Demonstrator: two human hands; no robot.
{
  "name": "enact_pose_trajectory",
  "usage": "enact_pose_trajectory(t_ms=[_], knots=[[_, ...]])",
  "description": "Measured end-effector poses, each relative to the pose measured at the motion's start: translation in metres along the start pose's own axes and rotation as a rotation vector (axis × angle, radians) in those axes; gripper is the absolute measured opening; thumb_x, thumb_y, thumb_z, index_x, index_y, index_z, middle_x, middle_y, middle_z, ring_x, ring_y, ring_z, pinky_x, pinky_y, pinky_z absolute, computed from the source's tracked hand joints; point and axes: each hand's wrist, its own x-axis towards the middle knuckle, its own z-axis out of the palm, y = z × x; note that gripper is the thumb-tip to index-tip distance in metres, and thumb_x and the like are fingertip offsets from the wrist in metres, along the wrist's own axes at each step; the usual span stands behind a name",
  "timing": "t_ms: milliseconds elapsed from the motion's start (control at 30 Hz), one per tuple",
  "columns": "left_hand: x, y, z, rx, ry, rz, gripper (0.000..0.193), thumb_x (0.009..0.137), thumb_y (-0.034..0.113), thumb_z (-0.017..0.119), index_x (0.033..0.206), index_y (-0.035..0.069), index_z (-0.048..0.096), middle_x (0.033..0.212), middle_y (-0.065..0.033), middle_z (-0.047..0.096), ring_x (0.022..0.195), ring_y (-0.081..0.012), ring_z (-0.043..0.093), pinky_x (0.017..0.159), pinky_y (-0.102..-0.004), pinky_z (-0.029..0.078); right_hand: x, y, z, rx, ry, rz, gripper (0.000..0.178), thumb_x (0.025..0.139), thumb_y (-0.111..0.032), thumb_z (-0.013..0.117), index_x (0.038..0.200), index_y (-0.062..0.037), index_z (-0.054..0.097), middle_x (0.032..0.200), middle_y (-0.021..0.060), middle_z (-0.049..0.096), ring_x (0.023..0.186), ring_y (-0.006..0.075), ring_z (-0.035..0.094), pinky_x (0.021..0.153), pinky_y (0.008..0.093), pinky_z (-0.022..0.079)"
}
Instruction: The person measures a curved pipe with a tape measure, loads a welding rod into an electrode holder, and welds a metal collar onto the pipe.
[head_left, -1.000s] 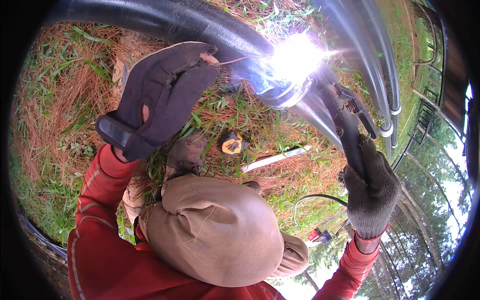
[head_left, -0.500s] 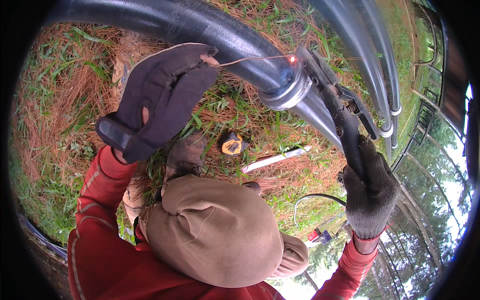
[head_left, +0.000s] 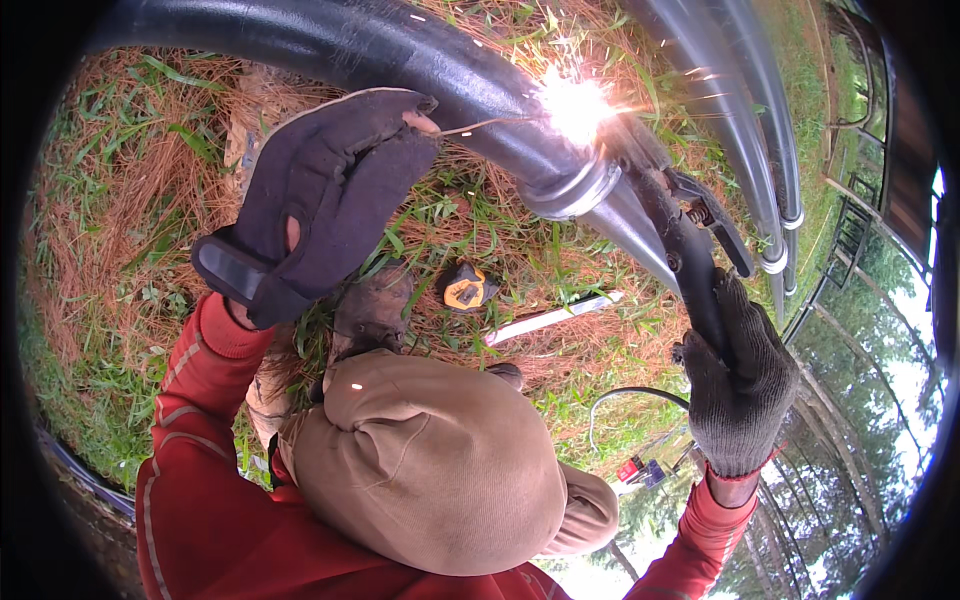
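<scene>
My left hand [head_left: 325, 195], in a dark glove with a bare fingertip showing, pinches a thin metal rod [head_left: 480, 126]. The rod's far end runs into a white glare with flying sparks [head_left: 578, 108] on a black metal pipe [head_left: 430, 65]. My right hand [head_left: 742, 390], in a grey knitted glove, wraps round the handle of a welding electrode holder [head_left: 690, 240]. The holder's jaws reach the edge of the glare, which hides the contact point. Just below the glare, a silvery ring collar [head_left: 572, 195] encircles the pipe.
More dark pipes [head_left: 745, 120] run along the right. On the grass between my arms lie a yellow and black tape measure [head_left: 467, 287] and a pale flat strip [head_left: 552, 318]. A black cable [head_left: 640, 391] curves near my right wrist. A small red and blue machine [head_left: 640, 470] stands beyond.
A small red glow at the rod's end has become a bright white arc with sparks. The holder's jaws have shifted slightly; my left hand has barely moved.
</scene>
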Motion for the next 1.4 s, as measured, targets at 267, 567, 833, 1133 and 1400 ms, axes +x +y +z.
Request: enact_pose_trajectory(t_ms=[267, 567, 833, 1133, 1400], knots=[[0.0, 0.003, 0.0, 0.037, 0.032, 0.012, 0.032, 0.103, 0.009, 0.073, 0.132, -0.003, 0.072, 0.116, -0.0063, 0.077, 0.102, -0.0112, 0.071, 0.092, -0.0288, 0.06, 0.001, 0.0, -0.004, -0.027, 0.0, -0.018, 0.055, 0.08, 0.004, 0.08, 0.135, 0.0009, 0.073, 0.117, 0.0243, 0.078, 0.101, 0.0355, 0.08, 0.087, 0.0407, 0.062], [0.0, 0.004, -0.015, -0.065, -0.032, 0.063, 0.038, 0.106, 0.012, 0.069, 0.141, -0.005, 0.066, 0.125, -0.0081, 0.075, 0.115, -0.0138, 0.07, 0.102, -0.0296, 0.057, -0.001, -0.005, -0.007, 0.076, 0.091, 0.045, 0.054, 0.083, 0.01, 0.073, 0.137, 0.0049, 0.07, 0.122, 0.0221, 0.077, 0.101, 0.0246, 0.079, 0.084, 0.0347, 0.062], [-0.001, 0.001, -0.012, 0.006, -0.067, 0.0, 0.04, 0.109, 0.009, 0.064, 0.146, -0.006, 0.062, 0.131, -0.009, 0.074, 0.119, -0.0145, 0.07, 0.105, -0.0305, 0.056, -0.004, -0.001, -0.003, 0.065, 0.065, 0.048, 0.053, 0.083, 0.008, 0.074, 0.136, 0.0019, 0.072, 0.114, 0.0215, 0.078, 0.089, 0.0228, 0.08, 0.077, 0.0342, 0.062], [0.0, 0.004, -0.009, -0.004, -0.037, -0.045, 0.039, 0.107, 0.006, 0.067, 0.144, -0.005, 0.064, 0.127, -0.0069, 0.075, 0.114, -0.0119, 0.069, 0.101, -0.029, 0.057, -0.002, 0.007, -0.001, 0.078, 0.064, -0.026, 0.054, 0.083, 0.008, 0.075, 0.136, 0.0024, 0.072, 0.117, 0.0234, 0.077, 0.094, 0.0286, 0.082, 0.08, 0.0351, 0.063], [0.001, 0.001, -0.002, -0.027, -0.006, -0.019, 0.034, 0.105, 0.008, 0.071, 0.137, -0.003, 0.07, 0.123, -0.0062, 0.076, 0.108, -0.0104, 0.07, 0.096, -0.0278, 0.058, 0.001, 0.001, -0.004, -0.013, 0.027, -0.095, 0.056, 0.081, 0.008, 0.078, 0.136, 0.0022, 0.072, 0.118, 0.0242, 0.077, 0.098, 0.0296, 0.081, 0.082, 0.0363, 0.063]])
